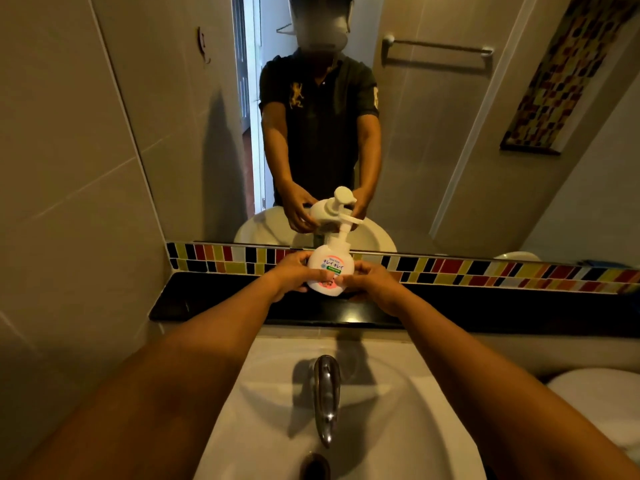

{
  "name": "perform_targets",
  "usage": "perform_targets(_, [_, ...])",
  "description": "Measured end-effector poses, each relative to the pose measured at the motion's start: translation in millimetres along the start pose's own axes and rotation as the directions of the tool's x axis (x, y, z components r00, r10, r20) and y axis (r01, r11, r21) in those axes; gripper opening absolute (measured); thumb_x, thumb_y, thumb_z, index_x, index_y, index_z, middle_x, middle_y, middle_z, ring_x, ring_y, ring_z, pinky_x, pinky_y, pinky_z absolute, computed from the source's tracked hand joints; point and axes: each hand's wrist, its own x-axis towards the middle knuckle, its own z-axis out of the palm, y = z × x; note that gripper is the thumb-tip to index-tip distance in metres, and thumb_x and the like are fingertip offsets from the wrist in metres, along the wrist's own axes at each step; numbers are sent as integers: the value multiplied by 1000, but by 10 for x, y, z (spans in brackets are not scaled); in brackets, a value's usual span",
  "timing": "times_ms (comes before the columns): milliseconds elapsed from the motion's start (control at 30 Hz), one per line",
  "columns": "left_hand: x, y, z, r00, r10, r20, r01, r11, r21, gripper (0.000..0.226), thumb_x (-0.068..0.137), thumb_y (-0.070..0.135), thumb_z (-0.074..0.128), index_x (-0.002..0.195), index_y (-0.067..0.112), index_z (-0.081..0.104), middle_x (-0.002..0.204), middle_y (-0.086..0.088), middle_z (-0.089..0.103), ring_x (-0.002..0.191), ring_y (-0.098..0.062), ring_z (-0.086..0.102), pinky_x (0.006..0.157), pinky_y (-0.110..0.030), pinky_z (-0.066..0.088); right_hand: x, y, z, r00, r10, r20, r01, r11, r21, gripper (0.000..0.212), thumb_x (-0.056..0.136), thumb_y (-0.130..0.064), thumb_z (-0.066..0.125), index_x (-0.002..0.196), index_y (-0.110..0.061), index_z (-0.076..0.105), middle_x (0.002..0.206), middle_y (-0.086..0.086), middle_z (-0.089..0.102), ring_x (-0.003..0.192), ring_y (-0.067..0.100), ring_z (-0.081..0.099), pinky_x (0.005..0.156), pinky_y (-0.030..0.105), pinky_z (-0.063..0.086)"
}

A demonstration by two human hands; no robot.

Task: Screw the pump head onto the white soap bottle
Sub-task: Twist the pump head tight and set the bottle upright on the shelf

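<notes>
- Both arms are stretched out over the white sink (398, 427), reaching to the black ledge (214, 303) under the mirror (433, 168).
- The white soap bottle (329, 271) stands upright on that ledge, dead centre, right against the strip of coloured mosaic tiles (485, 270).
- Left hand (294, 273) wraps the bottle's left flank, its grip closed around the body, thumb across the front near the label.
- Right hand (372, 284) presses in from the other side, fingers curled onto the bottle's lower right, so the bottle is pinned between the two palms.
- The pump head (341, 231) sits on top of the bottle's neck, nozzle poking out to the right; whether it is threaded home I cannot tell from here.
- Neither hand is on the pump itself.
- In the mirror, the reflection shows the bottle's back and the same two-handed hold.
- The chrome faucet (325, 396) juts over the basin below the arms, well apart from the bottle.
</notes>
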Motion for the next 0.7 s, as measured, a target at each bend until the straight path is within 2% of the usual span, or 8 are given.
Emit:
perform_targets(167, [156, -138, -7, 1000, 20, 1, -20, 996, 82, 65, 75, 6, 79, 134, 14, 53, 131, -10, 63, 122, -28, 59, 90, -39, 54, 161, 88, 38, 1000, 0, -11, -1, 998, -55, 47, 75, -10, 82, 115, -18, 59, 116, 9, 69, 104, 25, 68, 89, 41, 58])
perform_targets(267, [249, -245, 22, 999, 16, -43, -11, 994, 106, 69, 70, 2, 82, 131, 15, 54, 133, -10, 62, 123, -28, 58, 98, -43, 53, 230, 168, 75, 999, -24, -23, 22, 994, -103, 53, 74, -4, 81, 120, -13, 56, 119, 9, 67, 107, 26, 66, 88, 37, 57])
perform_targets(400, [372, -394, 47, 997, 15, -81, -6, 993, 115, 73, 65, 2, 85, 129, 16, 54, 132, -9, 62, 123, -28, 58, 102, -50, 51, 329, 282, 126, 998, -38, -56, 32, 993, -111, 54, 74, -1, 80, 118, -18, 55, 124, 10, 65, 109, 23, 64, 90, 37, 56])
perform_targets(700, [461, -547, 115, 995, 5, -104, 6, 995, 104, 72, 66, -1, 84, 130, 13, 54, 134, -10, 62, 123, -29, 59, 102, -49, 51, 422, 424, 156, 995, -30, -90, 15, 985, -170, 61, 73, -4, 82, 127, -15, 56, 131, 10, 64, 118, 29, 62, 99, 49, 53])
